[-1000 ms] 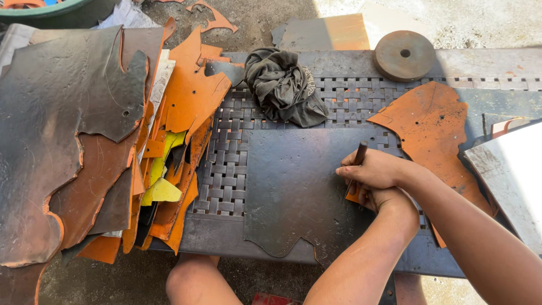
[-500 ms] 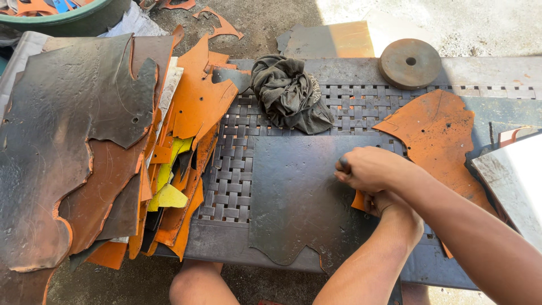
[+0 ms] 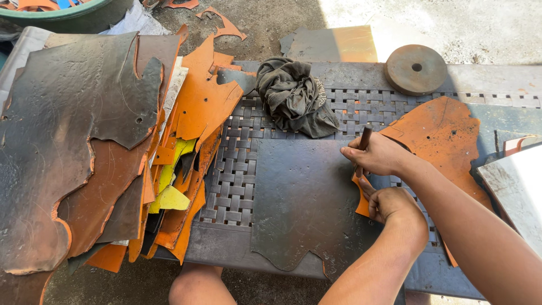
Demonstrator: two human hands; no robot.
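- Your right hand (image 3: 377,153) grips a dark tool handle (image 3: 364,141) upright.
- Your left hand (image 3: 393,204) presses closed onto the dark grey leather sheet (image 3: 299,203), flat on the woven mat (image 3: 237,169), edge ragged.

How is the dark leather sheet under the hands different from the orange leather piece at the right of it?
The dark leather sheet is grey-black; the orange leather piece is bright orange with dark spots. The dark sheet has mostly straight sides with a wavy near edge; the orange piece is irregular all round. The left hand rests at the dark sheet's right edge, and the right hand holds a dark tool there. Both lie flat on the woven bench.
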